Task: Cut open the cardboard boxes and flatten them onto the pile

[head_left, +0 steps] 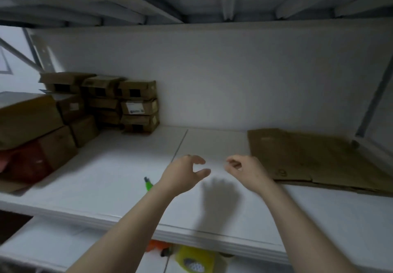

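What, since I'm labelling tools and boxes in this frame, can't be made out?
Head view:
- Green tool: lower end behind the left forearm, blurred; type unclear.
- Label on the stacked boxes: too small and blurred to read.
- Large boxes at left: cut by the left edge.
- Flattened cardboard pile: runs off the right edge; sheet count unclear.
- Yellow item below the shelf: partly hidden by the shelf board and bottom edge.

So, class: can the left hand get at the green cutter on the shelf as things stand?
Probably yes: the left hand is empty, and the green cutter lies on the shelf beside its wrist, nothing between.
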